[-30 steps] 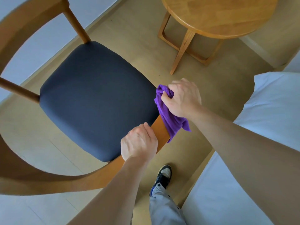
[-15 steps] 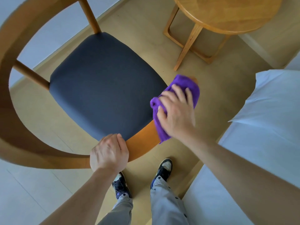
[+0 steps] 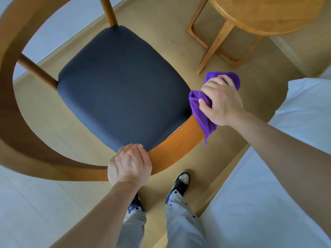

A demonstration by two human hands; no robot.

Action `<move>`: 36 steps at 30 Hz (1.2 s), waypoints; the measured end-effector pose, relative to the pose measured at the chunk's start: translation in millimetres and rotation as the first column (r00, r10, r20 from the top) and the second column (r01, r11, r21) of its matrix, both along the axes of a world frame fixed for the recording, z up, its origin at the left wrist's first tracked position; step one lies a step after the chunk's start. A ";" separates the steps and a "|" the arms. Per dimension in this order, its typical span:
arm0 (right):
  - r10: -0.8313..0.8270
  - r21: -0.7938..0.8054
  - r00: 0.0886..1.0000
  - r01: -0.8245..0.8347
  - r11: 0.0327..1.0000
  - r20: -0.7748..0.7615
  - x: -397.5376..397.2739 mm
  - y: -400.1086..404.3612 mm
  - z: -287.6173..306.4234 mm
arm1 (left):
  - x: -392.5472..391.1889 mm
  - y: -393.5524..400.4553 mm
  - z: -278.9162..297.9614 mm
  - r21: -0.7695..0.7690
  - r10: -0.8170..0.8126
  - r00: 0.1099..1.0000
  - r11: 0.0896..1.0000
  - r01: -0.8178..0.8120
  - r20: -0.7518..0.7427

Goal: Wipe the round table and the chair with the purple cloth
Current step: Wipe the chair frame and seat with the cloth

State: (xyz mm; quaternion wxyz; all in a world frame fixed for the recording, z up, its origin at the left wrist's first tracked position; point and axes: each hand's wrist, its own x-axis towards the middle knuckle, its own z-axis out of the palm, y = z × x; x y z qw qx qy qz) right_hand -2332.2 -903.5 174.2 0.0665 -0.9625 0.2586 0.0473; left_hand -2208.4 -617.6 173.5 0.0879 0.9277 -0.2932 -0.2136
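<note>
chair [image 3: 121, 90]: fills the view from centre out to 9 o'clock; its curved wooden rail sweeps round to 5 o'clock, within both hands' reach, dark seat facing up.
table [image 3: 265, 17]: at 1 o'clock, well apart from the hands; judged not the surface being wiped now.
bed [image 3: 268, 203]: white, at 4 o'clock, beside the person's legs.
right hand [image 3: 221, 102]: at 3 o'clock, arm stretched forward, palm down, grip clamped on the cloth, pressing it over the rail's end, probably to rub the wood.
left hand [image 3: 129, 164]: at 6 o'clock, grip curled tight round the rail, likely steadying the chair against the wiping.
cloth [image 3: 202, 113]: bunched under the right hand, a tail hanging off the rail.
</note>
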 end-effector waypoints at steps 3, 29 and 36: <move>-0.294 -0.003 0.954 0.295 0.956 0.049 14.5 34.6 0.6 | 0.2 1.4 1.2 0.000 -0.008 1.000 1.000 0.008 -0.001; -0.098 0.047 0.995 0.097 0.994 0.019 -14.0 185.8 -8.3 | 3.3 0.7 3.2 0.019 -0.050 0.997 0.999 0.051 -0.062; 0.049 -0.022 0.993 -0.051 0.998 -0.112 -24.8 53.2 -5.4 | 3.4 0.0 1.9 0.023 -0.041 0.996 0.999 0.043 -0.082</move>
